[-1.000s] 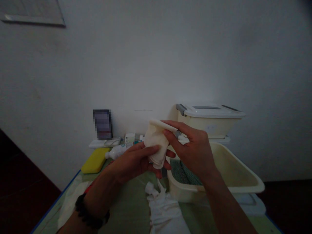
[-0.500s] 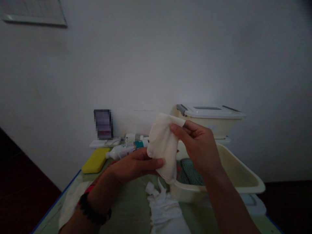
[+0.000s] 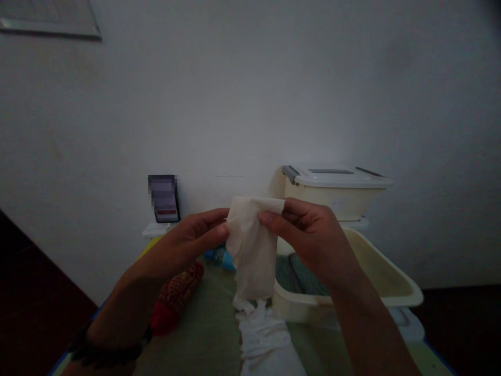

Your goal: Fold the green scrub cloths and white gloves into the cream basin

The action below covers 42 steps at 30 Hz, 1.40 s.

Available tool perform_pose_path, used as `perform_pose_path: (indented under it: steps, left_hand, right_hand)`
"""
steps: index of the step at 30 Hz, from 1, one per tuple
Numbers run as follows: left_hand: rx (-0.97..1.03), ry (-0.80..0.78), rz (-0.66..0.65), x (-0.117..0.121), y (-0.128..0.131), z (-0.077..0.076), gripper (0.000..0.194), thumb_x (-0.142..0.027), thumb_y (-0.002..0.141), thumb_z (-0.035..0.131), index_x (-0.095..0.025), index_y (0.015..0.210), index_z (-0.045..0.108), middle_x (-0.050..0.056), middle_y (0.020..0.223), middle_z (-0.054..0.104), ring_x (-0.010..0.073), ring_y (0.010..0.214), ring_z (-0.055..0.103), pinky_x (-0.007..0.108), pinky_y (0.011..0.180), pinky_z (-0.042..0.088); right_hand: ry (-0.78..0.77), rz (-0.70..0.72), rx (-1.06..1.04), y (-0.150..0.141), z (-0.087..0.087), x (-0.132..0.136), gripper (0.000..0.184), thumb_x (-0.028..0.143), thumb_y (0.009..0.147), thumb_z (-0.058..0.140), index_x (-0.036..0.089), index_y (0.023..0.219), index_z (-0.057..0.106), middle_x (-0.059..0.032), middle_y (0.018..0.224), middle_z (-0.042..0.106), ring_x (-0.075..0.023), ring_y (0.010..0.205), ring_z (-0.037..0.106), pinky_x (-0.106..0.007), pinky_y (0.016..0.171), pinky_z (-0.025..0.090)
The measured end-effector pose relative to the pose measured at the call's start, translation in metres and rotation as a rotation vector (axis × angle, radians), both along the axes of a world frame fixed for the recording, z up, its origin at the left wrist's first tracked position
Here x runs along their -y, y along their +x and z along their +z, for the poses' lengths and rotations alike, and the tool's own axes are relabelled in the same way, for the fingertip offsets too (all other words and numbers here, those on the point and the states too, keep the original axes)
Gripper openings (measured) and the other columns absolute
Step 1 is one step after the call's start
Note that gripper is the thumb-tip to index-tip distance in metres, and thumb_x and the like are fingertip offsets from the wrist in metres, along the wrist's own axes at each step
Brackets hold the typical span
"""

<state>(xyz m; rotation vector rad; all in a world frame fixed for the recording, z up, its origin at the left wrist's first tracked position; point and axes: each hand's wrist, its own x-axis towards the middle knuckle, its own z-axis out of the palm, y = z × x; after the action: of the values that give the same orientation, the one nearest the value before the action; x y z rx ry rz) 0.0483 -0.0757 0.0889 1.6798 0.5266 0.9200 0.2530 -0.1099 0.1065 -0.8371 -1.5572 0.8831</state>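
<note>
A small cream cloth (image 3: 252,248) hangs in the air over the table, gripped by its top edge. My left hand (image 3: 191,243) pinches the left top corner and my right hand (image 3: 309,240) pinches the right top corner; both are closed on it. Below the cloth lies a white garment (image 3: 262,339) on the green table cover (image 3: 207,334). A red patterned roll (image 3: 176,295) rests under my left forearm. Just right of the cloth stands a cream basin (image 3: 387,284) with green fabric (image 3: 293,274) inside.
A lidded cream storage box (image 3: 336,190) stands against the wall behind the basin. A small blurred standing object (image 3: 164,198) sits on a white tray at the back left. A blue-capped bottle (image 3: 221,257) peeks out behind the cloth. The room is dim.
My left hand moved up from the cloth's lower part to its top left corner. The cloth now hangs unfolded, and a red patterned roll shows under my left forearm.
</note>
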Motion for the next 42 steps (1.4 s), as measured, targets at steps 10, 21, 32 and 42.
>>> perform_pose_path:
  steps: [10,21,32,42]
  left_hand:
    - [0.068,-0.074,0.125,0.009,0.025,0.004,0.014,-0.011,0.071,0.073,-0.016,0.082,0.067,0.002,0.086,0.077,0.0152,0.078,0.072,0.022,0.073,0.055]
    - [0.18,-0.118,0.226,0.013,0.036,0.004,0.036,-0.012,0.066,0.077,-0.02,0.078,0.045,-0.005,0.061,0.071,0.0136,0.057,0.069,0.021,0.056,0.054]
    - [0.19,-0.054,0.029,0.014,0.026,0.001,0.019,-0.022,0.078,0.072,-0.017,0.08,0.054,-0.001,0.071,0.068,0.0094,0.065,0.063,0.016,0.059,0.049]
    - [0.152,-0.089,0.277,0.014,0.029,0.004,0.03,-0.015,0.07,0.078,-0.019,0.076,0.048,-0.004,0.065,0.072,0.0113,0.061,0.069,0.018,0.059,0.054]
  right_hand:
    - [-0.022,-0.069,-0.035,-0.005,-0.004,-0.003,0.018,0.036,0.079,0.07,0.019,0.078,0.063,0.0019,0.07,0.065,-0.0097,0.061,0.057,-0.021,0.053,0.044]
    - [-0.012,-0.038,-0.011,-0.006,-0.008,-0.006,0.026,0.038,0.075,0.073,0.022,0.083,0.054,0.0042,0.071,0.057,-0.0109,0.062,0.052,-0.022,0.053,0.043]
    - [-0.07,-0.019,-0.018,-0.003,-0.003,-0.008,0.029,0.034,0.068,0.078,0.019,0.078,0.055,0.0034,0.069,0.06,-0.0104,0.061,0.053,-0.021,0.051,0.042]
    - [-0.125,0.164,-0.031,0.002,-0.008,-0.009,0.028,0.032,0.073,0.075,0.02,0.095,0.062,-0.0022,0.088,0.069,-0.0145,0.075,0.064,-0.026,0.064,0.052]
